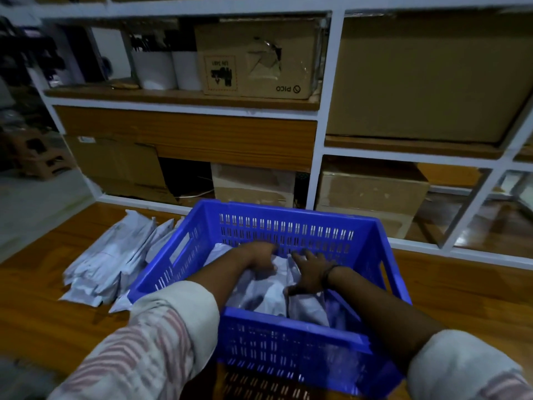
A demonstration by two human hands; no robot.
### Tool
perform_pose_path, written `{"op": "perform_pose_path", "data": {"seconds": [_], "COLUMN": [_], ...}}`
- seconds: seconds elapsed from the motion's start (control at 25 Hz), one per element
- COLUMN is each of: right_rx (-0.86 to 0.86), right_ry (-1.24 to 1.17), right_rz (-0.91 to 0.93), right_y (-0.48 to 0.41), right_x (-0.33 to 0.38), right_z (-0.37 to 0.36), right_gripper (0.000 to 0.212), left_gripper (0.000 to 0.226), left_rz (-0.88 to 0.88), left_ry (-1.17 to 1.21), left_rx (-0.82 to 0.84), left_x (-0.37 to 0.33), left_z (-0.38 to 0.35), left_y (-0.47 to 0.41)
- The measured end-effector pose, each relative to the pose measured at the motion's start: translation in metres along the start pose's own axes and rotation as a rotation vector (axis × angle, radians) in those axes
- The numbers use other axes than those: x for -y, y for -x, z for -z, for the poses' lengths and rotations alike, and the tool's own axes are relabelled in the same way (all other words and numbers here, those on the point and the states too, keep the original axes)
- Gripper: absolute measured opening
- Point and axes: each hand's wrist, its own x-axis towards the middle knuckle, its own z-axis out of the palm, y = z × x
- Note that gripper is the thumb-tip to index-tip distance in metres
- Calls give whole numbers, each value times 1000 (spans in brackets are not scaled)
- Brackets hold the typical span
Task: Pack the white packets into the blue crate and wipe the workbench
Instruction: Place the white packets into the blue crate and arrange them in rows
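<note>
Inside the blue crate point(288, 320), your right grip point(310, 274) lies flat, fingers spread, on packed packets point(274, 297); left grip point(259, 256) unclear, pressing or pinching. Loose packets point(109, 264) lie left on the tabletop point(43, 298), long axes pointing away, nearest your left.

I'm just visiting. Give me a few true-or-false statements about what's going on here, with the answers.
1. Both the left hand and the right hand reach into the blue crate. True.
2. The crate is empty. False: white packets lie in it.
3. A pile of packets lies on the workbench, left of the crate. True.
4. The right hand holds a cloth. False: it rests open on the packets.
</note>
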Motion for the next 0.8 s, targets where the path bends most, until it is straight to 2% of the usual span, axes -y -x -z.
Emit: {"op": "perform_pose_path", "data": {"seconds": [0.12,0.32,0.4,0.64,0.8], "right_rx": [-188,-472,-556,-613,-559], "right_ry": [-49,-183,-216,-323,-360], "right_rz": [-7,-29,-21,70,89], "right_y": [9,7,-5,-59,-92], "right_x": [15,61,92,233,323], "right_z": [30,70,82,102,104], "right_gripper": [110,94,91,84,79], "left_gripper": [36,49,51,49,51], "left_rz": [22,-40,-4,183,320], "left_ry": [-62,-123,-49,244,386], "left_rx": [-199,-530,-629,-721,-630], "left_x": [13,57,97,251,338], "left_z": [21,65,79,73,42], "left_y": [18,64,83,138,155]}}
